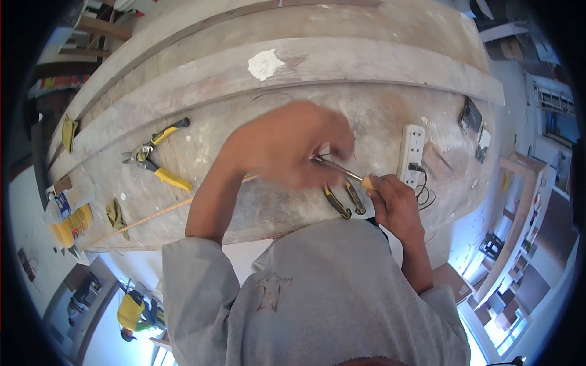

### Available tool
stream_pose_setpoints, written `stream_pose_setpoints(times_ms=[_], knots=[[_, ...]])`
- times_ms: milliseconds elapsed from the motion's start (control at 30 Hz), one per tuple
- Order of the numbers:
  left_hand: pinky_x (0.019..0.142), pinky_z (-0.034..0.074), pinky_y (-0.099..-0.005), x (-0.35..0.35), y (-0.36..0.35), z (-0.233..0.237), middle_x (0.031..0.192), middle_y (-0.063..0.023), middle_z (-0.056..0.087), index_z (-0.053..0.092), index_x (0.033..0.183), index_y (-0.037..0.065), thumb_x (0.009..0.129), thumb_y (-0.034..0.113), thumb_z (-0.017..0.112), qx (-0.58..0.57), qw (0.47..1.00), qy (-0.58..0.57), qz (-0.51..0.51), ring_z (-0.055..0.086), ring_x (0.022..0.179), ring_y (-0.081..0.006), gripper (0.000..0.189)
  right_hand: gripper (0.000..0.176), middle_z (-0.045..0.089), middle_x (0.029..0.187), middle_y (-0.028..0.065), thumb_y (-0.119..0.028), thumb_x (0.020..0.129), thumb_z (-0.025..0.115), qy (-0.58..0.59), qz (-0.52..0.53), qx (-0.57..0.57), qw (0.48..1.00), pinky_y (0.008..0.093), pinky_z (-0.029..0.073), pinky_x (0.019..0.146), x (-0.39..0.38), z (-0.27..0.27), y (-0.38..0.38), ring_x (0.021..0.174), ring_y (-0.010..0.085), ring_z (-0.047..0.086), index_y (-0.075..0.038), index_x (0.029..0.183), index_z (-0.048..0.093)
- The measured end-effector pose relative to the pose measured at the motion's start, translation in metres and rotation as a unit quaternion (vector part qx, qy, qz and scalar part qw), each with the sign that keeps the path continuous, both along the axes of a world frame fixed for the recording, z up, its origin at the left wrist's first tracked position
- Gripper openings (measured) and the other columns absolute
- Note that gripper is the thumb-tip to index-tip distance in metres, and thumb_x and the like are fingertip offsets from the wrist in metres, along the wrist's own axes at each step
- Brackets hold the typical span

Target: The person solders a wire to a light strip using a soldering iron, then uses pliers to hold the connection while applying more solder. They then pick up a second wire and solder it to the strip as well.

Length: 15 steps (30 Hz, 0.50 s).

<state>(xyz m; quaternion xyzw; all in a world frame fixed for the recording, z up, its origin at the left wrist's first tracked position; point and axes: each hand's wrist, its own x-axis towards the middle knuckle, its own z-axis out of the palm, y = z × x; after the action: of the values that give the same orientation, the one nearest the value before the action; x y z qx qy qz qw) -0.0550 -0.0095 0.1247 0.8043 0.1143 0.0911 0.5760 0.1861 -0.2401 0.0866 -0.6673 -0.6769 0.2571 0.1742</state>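
Note:
My right hand (395, 202) is closed round the pale handle of what looks like a soldering iron (343, 169), its metal shaft pointing up and left. Smeared by motion, my left hand (299, 143) curls its fingers near the tip of that shaft. Whatever lies between those fingers is too blurred to name. Below the shaft, pliers (332, 200) with black and yellow handles lie on the worn tabletop (226, 213), their head partly hidden. Right of my hands, a white power strip (412, 146) has a black plug (417, 167) in it, with a cord looping down.
Yellow-handled snips (157, 155) lie open at left. A yellow tape or strip (159, 212) runs across the table's front. Bottles (72, 222) and a crumpled cloth (116, 218) are far left. A dark phone-like object (470, 116) rests at right. Long boards (360, 60) span the back. Another person (131, 312) is at lower left.

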Motion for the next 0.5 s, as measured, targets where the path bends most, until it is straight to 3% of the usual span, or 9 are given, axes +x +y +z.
stream_pose_setpoints(times_ms=[67, 133, 200, 333, 433, 467, 500], knots=[[0.064, 0.055, -0.0354, -0.012, -0.035, 0.025, 0.097, -0.0086, 0.075, 0.082, 0.111, 0.007, 0.082, 0.019, 0.085, -0.023, 0.979, -0.2, -0.024, 0.069, 0.073, -0.0224, 0.032, 0.033, 0.071, 0.097, 0.0193, 0.0, 0.09, 0.079, -0.001, -0.003, -0.005, 1.0, 0.0465, 0.058, 0.071, 0.0, 0.0, -0.001, 0.081, 0.0395, 0.072, 0.002, 0.122, 0.072], [0.052, 0.048, -0.0279, -0.023, -0.064, 0.071, 0.098, -0.0079, 0.075, 0.081, 0.124, 0.008, 0.088, 0.018, 0.078, 0.13, 0.956, -0.255, -0.057, 0.065, 0.065, -0.0153, 0.037, 0.033, 0.071, 0.097, 0.0191, 0.0, 0.09, 0.079, -0.004, -0.004, -0.016, 1.0, 0.0472, 0.058, 0.072, 0.0, -0.001, -0.003, 0.08, 0.0399, 0.071, 0.002, 0.122, 0.072], [0.045, 0.044, -0.0256, -0.022, -0.091, 0.1, 0.089, -0.0068, 0.072, 0.082, 0.124, 0.008, 0.097, 0.013, 0.067, 0.102, 0.955, -0.277, -0.036, 0.062, 0.061, -0.0115, 0.031, 0.033, 0.071, 0.097, 0.0187, 0.0, 0.09, 0.079, -0.002, -0.007, -0.01, 1.0, 0.0475, 0.057, 0.071, 0.0, -0.004, -0.005, 0.08, 0.0398, 0.071, 0.002, 0.122, 0.072], [0.048, 0.042, -0.0258, -0.038, -0.106, 0.109, 0.082, -0.0087, 0.073, 0.081, 0.11, 0.008, 0.101, 0.022, 0.067, 0.072, 0.936, -0.345, 0.028, 0.06, 0.056, -0.0135, 0.022, 0.034, 0.07, 0.097, 0.0173, -0.001, 0.089, 0.079, 0.008, 0.0, 0.011, 1.0, 0.0474, 0.057, 0.07, 0.002, -0.006, -0.007, 0.08, 0.0387, 0.07, 0.001, 0.122, 0.072], [0.05, 0.041, -0.0259, -0.055, -0.11, 0.09, 0.077, -0.0101, 0.073, 0.081, 0.099, 0.008, 0.104, 0.029, 0.067, 0.084, 0.925, -0.339, 0.146, 0.058, 0.053, -0.0151, 0.026, 0.035, 0.07, 0.097, 0.0164, -0.002, 0.089, 0.08, 0.006, -0.001, 0.019, 1.0, 0.047, 0.057, 0.069, 0.002, -0.009, -0.009, 0.081, 0.0375, 0.07, 0.001, 0.124, 0.071], [0.051, 0.04, -0.026, -0.06, -0.113, 0.079, 0.075, -0.0105, 0.074, 0.081, 0.096, 0.008, 0.105, 0.031, 0.067, 0.09, 0.93, -0.294, 0.201, 0.058, 0.052, -0.0156, 0.029, 0.035, 0.07, 0.097, 0.0164, -0.002, 0.089, 0.08, 0.008, -0.004, 0.02, 1.0, 0.047, 0.057, 0.069, 0.001, -0.009, -0.009, 0.081, 0.0375, 0.07, 0.001, 0.124, 0.071], [0.055, 0.043, -0.0266, -0.064, -0.112, 0.068, 0.08, -0.0115, 0.075, 0.081, 0.103, 0.006, 0.101, 0.026, 0.071, 0.095, 0.938, -0.214, 0.255, 0.061, 0.059, -0.0152, 0.022, 0.035, 0.07, 0.097, 0.0162, -0.003, 0.09, 0.08, 0.001, -0.004, 0.013, 1.0, 0.0468, 0.057, 0.07, 0.001, -0.008, -0.009, 0.082, 0.0371, 0.071, 0.001, 0.124, 0.071]])
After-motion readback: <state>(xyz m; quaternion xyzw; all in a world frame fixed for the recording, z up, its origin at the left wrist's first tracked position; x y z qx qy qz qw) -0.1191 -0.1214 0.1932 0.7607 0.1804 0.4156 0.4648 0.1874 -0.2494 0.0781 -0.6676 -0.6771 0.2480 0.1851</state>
